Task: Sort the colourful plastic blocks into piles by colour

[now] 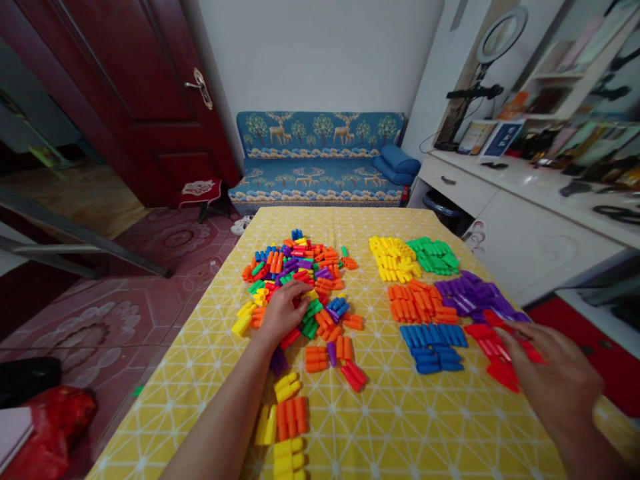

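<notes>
A mixed heap of plastic blocks (300, 273) in many colours lies on the left half of a table with a yellow patterned cloth (400, 420). My left hand (283, 311) rests on the near edge of that heap, fingers curled down onto the blocks; what they grip is hidden. To the right are sorted groups: yellow (393, 259), green (434, 255), orange (414, 301), purple (470, 295), blue (434, 343) and red (493, 350). My right hand (555, 380) lies flat with fingers stretched over the red group, touching it.
Loose yellow and orange blocks (287, 420) trail toward the near table edge under my left forearm. A blue patterned sofa (320, 157) stands beyond the table, a dark red door (135, 87) at left, and a white counter (525, 200) with clutter at right.
</notes>
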The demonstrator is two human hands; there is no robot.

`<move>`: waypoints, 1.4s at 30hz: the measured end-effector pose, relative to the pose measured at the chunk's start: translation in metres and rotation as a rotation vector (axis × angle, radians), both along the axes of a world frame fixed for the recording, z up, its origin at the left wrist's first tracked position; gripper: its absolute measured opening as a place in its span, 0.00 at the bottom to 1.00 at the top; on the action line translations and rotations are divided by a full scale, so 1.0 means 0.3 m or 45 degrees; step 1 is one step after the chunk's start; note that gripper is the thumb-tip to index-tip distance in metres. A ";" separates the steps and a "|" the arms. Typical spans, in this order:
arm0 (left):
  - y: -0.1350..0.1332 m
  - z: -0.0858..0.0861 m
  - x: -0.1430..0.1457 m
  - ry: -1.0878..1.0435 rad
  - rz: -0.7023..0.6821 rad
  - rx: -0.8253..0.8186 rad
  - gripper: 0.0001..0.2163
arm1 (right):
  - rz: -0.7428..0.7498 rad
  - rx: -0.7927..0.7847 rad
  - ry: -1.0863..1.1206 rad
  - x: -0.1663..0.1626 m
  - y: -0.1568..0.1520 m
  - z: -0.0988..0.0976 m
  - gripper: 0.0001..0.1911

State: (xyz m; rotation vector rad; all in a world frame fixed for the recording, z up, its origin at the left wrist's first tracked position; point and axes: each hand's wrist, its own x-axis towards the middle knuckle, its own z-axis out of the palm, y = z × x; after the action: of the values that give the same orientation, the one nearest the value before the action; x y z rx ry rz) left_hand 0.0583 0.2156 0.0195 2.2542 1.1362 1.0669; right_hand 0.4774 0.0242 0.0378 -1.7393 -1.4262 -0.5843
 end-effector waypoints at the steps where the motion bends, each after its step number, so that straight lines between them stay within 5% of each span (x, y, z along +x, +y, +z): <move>1: 0.001 0.000 0.000 -0.001 -0.005 0.005 0.11 | -0.006 -0.030 -0.103 0.039 -0.018 -0.013 0.08; 6: 0.001 0.002 0.001 0.002 -0.016 0.025 0.11 | -0.043 -0.172 -0.311 0.105 -0.051 -0.065 0.12; 13: -0.005 0.008 0.002 0.014 -0.002 0.020 0.11 | -0.053 -0.188 -0.311 0.022 -0.018 -0.043 0.13; 19: -0.003 0.004 0.002 0.016 -0.012 0.012 0.11 | 0.532 -0.257 0.136 -0.312 0.146 -0.021 0.08; 26: -0.009 0.008 0.003 -0.010 -0.015 0.022 0.11 | 0.916 -0.714 0.064 -0.682 0.367 -0.015 0.35; 29: -0.013 0.017 0.005 -0.011 -0.015 0.028 0.09 | 0.946 -0.689 0.075 -0.737 0.418 -0.022 0.26; 33: -0.021 0.032 0.008 0.007 -0.026 0.029 0.09 | 0.960 -0.466 0.428 -0.770 0.435 -0.044 0.11; 37: -0.028 0.047 0.010 0.056 -0.034 0.007 0.08 | 0.939 -0.357 0.693 -0.777 0.416 -0.056 0.10; 42: -0.026 0.050 0.011 0.068 -0.046 -0.003 0.08 | 0.924 -0.491 0.978 -0.768 0.392 -0.051 0.09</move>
State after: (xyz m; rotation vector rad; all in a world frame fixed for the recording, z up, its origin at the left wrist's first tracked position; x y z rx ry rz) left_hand 0.0617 0.2077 0.0347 2.3054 1.1134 0.9966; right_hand 0.2471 0.1419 0.0226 -1.3183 -1.4784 0.7140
